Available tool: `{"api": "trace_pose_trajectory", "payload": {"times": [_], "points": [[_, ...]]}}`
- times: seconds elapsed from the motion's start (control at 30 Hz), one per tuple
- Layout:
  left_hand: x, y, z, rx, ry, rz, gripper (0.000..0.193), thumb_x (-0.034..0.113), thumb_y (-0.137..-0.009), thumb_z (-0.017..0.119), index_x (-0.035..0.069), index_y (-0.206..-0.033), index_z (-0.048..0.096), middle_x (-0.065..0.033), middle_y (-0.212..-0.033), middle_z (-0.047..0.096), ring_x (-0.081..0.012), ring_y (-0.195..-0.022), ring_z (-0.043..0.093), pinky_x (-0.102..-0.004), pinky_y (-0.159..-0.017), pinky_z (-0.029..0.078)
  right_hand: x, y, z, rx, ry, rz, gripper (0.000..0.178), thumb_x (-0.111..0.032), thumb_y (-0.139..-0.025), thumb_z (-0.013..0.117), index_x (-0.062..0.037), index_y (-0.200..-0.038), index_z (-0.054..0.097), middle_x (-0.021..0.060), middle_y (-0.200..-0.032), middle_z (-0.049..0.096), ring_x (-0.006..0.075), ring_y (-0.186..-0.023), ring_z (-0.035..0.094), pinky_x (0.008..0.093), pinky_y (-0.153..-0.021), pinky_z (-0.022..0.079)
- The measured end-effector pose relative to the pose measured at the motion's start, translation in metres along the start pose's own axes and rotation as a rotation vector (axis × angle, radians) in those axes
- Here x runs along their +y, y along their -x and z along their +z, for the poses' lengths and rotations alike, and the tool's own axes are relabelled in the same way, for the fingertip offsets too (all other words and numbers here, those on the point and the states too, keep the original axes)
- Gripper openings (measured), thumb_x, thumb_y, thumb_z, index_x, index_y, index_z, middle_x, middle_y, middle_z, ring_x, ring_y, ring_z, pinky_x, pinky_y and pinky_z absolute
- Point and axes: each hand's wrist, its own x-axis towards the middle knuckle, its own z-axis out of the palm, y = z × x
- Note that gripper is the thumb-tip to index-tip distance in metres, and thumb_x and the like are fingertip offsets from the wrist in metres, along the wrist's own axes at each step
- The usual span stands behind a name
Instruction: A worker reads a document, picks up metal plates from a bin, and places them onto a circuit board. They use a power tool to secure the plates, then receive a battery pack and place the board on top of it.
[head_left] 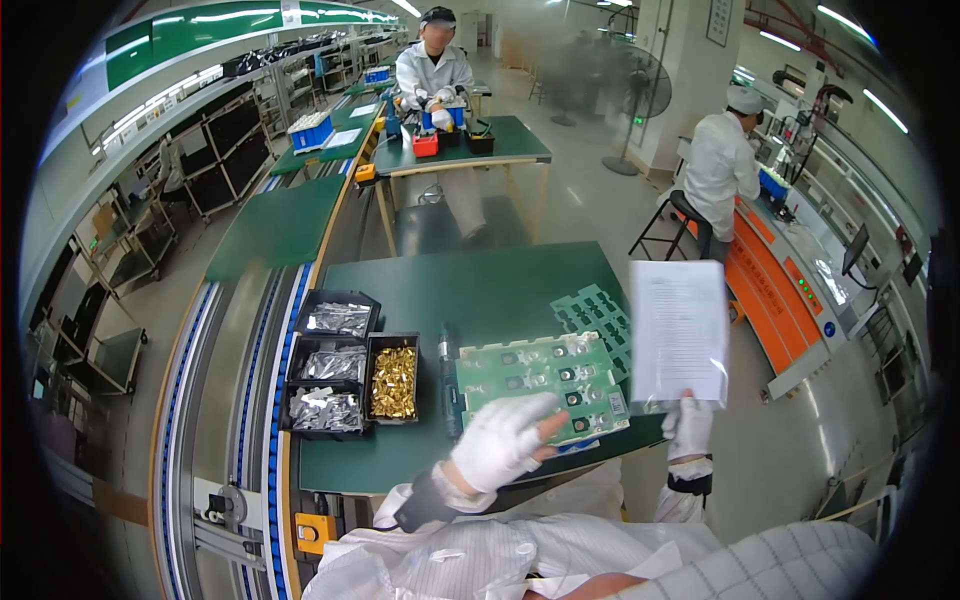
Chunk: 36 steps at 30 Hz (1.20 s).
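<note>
My right hand (688, 432), white-gloved with bare fingertips, grips the lower edge of a white printed sheet (680, 325), which seems to be in a clear sleeve. The sheet stands nearly upright past the table's right edge. My left hand (497, 447), gloved likewise, is open with its fingers pointing right. It hovers over or touches the near edge of a pale green fixture tray (485, 370); I cannot tell which. Rows of clear round and small dark parts sit in the tray. Behind it lies a darker green cut-out panel (588, 308), partly covered.
Left of the tray lies a dark cylindrical tool (448, 375). Black bins hold silver metal pieces (335, 362) and gold-coloured pieces (393, 382). A conveyor (225, 350) runs along the left. One person (433, 75) works at a table ahead, another (718, 165) sits by an orange-fronted bench (765, 300).
</note>
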Motion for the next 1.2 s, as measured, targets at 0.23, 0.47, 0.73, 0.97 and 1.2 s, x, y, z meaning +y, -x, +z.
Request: {"api": "trace_pose_trajectory", "payload": {"times": [0.23,0.47,0.73,0.97,1.2], "points": [[-0.057,0.098,-0.037,0.452,-0.086,-0.593,0.033,-0.006,-0.072,0.063,0.003,-0.104,0.064,-0.0144,-0.109,0.063,-0.0290,-0.101,0.061,-0.0355,-0.089,0.047,0.114,-0.037,-0.078,-0.148,0.540,0.295,0.032,-0.028,-0.092,0.056,0.0023,-0.081,0.060,0.0116,-0.061,0.060,0.0202,-0.038,0.055,0.0318,-0.031,0.040],[-0.088,0.198,-0.075,0.695,-0.023,-1.052,0.017,-0.004,-0.085,0.056,0.001,-0.099,0.064,-0.0095,-0.097,0.065,-0.0209,-0.095,0.060,-0.0317,-0.091,0.044,0.084,-0.020,-0.051,-0.491,0.649,0.644,0.035,-0.035,-0.088,0.059,-0.0005,-0.080,0.064,0.0090,-0.059,0.060,0.0180,-0.039,0.053,0.0306,-0.035,0.041],[-0.090,0.189,-0.099,0.550,-0.191,-1.043,0.015,0.006,-0.090,0.057,0.000,-0.102,0.065,-0.0081,-0.095,0.066,-0.0169,-0.091,0.059,-0.0292,-0.087,0.044,0.068,-0.038,-0.080,-0.150,0.958,0.657,0.068,-0.068,-0.083,0.050,-0.0029,-0.069,0.064,0.0135,-0.057,0.061,0.0211,-0.041,0.053,0.0358,-0.040,0.041],[-0.122,0.182,-0.088,0.290,-0.413,-0.914,0.016,0.007,-0.079,0.068,0.007,-0.094,0.067,-0.0136,-0.086,0.066,-0.0292,-0.082,0.063,-0.0343,-0.077,0.048,0.004,-0.024,-0.089,0.074,0.617,-0.028,0.039,-0.040,-0.095,0.049,-0.0042,-0.092,0.064,0.0045,-0.064,0.060,0.0094,-0.038,0.043,0.0254,-0.037,0.033],[-0.154,0.173,-0.093,0.188,-0.609,-0.986,0.020,0.014,-0.077,0.069,0.012,-0.097,0.066,-0.0122,-0.097,0.063,-0.0329,-0.089,0.061,-0.0397,-0.076,0.049,-0.023,0.006,0.043,-0.354,0.502,-0.500,0.025,-0.028,-0.095,0.055,-0.0050,-0.097,0.065,0.0046,-0.068,0.063,0.0055,-0.049,0.048,0.0231,-0.044,0.038]]}}
